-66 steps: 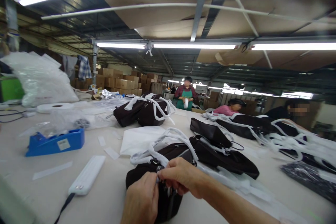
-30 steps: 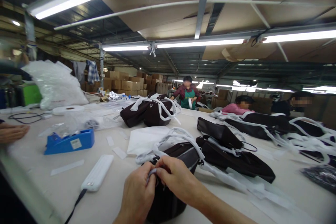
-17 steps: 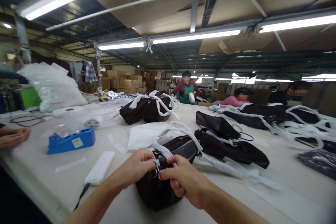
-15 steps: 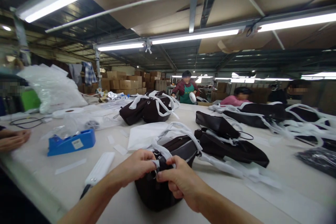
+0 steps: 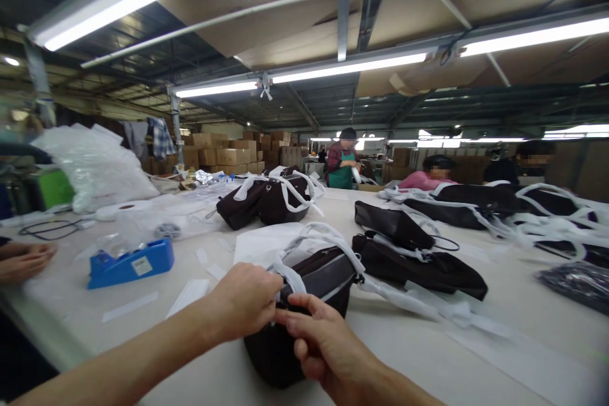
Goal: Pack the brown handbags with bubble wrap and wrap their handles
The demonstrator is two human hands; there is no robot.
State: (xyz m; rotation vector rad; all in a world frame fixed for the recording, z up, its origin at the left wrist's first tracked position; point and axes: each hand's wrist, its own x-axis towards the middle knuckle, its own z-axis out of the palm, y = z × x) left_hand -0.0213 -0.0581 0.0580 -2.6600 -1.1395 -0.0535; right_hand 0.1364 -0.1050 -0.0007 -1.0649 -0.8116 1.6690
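A black bag [image 5: 276,358] with handles wrapped in white material [image 5: 328,231] stands on the pale table in front of me. My left hand [image 5: 247,300] is closed at the bag's near end, by the base of a wrapped handle. What its fingers pinch is hidden behind them. Close against it, my right hand [image 5: 318,336] has its thumb and index finger pressed together at the same spot, with its other fingers curled. Whatever small part lies between those fingertips cannot be made out.
A blue tape dispenser [image 5: 130,264] sits to the left, near another person's hands [image 5: 26,260]. More black bags [image 5: 419,266] lie right and behind. A white sheet [image 5: 252,242] is beyond my bag. Across the table stands a person in a green apron [image 5: 343,174].
My left hand has turned and shifted slightly left, its fingers now hiding the metal fitting. My right hand has moved a little lower. The person in the apron has moved slightly right.
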